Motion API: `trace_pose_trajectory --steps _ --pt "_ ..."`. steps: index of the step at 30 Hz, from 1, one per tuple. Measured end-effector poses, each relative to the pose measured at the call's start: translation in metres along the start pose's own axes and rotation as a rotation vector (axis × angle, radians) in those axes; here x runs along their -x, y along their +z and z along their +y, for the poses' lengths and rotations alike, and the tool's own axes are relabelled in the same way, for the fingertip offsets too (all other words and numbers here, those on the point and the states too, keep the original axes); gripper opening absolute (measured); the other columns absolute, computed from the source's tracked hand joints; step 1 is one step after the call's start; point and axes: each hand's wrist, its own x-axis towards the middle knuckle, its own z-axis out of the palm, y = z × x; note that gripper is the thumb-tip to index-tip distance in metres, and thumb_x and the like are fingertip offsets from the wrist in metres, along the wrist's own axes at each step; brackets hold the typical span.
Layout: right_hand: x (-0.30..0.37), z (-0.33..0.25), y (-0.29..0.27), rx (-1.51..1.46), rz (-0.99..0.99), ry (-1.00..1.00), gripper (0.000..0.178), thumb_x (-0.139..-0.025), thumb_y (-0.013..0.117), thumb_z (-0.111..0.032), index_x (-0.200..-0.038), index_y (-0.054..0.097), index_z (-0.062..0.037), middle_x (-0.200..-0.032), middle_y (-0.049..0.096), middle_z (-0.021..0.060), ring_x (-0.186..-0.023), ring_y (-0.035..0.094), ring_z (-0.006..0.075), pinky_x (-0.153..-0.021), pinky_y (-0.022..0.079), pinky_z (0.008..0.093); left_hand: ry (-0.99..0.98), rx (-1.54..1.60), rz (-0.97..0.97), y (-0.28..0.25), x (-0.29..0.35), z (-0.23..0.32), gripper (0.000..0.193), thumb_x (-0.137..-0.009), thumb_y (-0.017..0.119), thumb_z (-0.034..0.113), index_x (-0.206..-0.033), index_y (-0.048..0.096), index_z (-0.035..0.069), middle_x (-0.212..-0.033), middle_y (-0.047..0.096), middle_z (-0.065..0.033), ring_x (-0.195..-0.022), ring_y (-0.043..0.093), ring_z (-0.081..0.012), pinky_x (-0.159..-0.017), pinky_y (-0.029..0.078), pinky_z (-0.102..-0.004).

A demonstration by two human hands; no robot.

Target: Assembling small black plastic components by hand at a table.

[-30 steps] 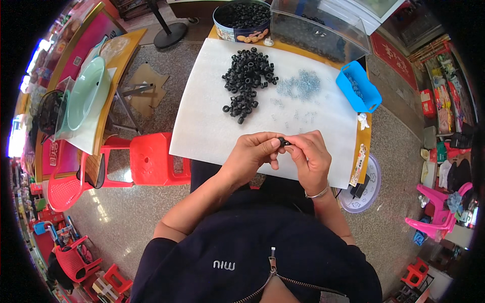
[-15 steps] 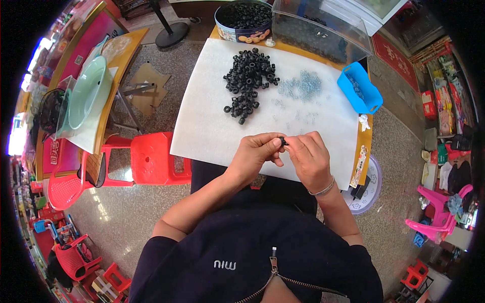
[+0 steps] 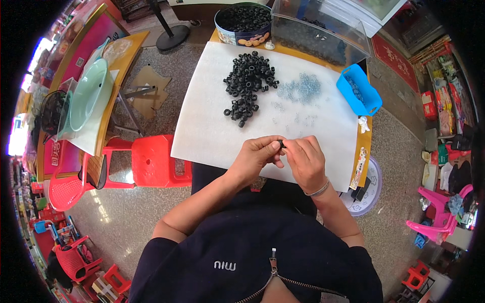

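Note:
My left hand (image 3: 257, 155) and my right hand (image 3: 304, 161) meet over the near edge of a white sheet (image 3: 212, 126) on the table. Their fingertips pinch one small black ring (image 3: 282, 144) between them. Farther out on the sheet lies a heap of several black rings (image 3: 247, 83). To the right of that heap is a scatter of small pale blue-grey parts (image 3: 302, 90). My right wrist wears a thin bracelet.
A round tin (image 3: 244, 21) full of black rings and a clear plastic box (image 3: 319, 26) stand at the table's far edge. A blue tray (image 3: 359, 91) sits at the right. A red plastic stool (image 3: 151, 160) is left of my knees, other tables beyond it.
Both hands stay together at the sheet's near edge; the fingers have shifted slightly around the black ring.

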Motion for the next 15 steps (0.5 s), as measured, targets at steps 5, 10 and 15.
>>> trace_pose_trajectory --steps 5,10,15 --pt "0.008 0.001 0.006 -0.018 -0.016 0.004 0.026 -0.069 0.064 0.003 -0.095 0.059 0.003 -0.074 0.052 0.0071 -0.066 0.047 0.0216 -0.057 0.042 0.0308 0.035 -0.217 -0.079 0.001 0.005 0.008 0.031 -0.094 0.052 0.025 -0.106 0.06 -0.002 -0.082 0.058 -0.0034 -0.066 0.053 -0.0092 -0.064 0.047 -0.0235" --pt "0.012 -0.001 0.008 -0.047 -0.028 0.046 0.022 -0.07 0.065 0.002 -0.091 0.059 0.0015 -0.075 0.053 0.0071 -0.066 0.049 0.022 -0.057 0.042 0.031 -0.104 -0.243 -0.14 -0.009 0.0 0.008 0.032 -0.092 0.055 0.028 -0.102 0.06 -0.002 -0.081 0.056 -0.0022 -0.065 0.051 -0.0079 -0.058 0.044 -0.0228" --pt "0.012 -0.004 0.004 -0.074 -0.047 0.074 0.017 -0.072 0.066 0.001 -0.088 0.059 -0.0008 -0.074 0.053 0.0069 -0.067 0.049 0.0222 -0.059 0.042 0.032 -0.223 -0.153 -0.279 -0.016 -0.003 0.014 0.032 -0.093 0.052 0.024 -0.105 0.058 -0.006 -0.08 0.054 -0.003 -0.062 0.049 -0.0092 -0.054 0.044 -0.0239"
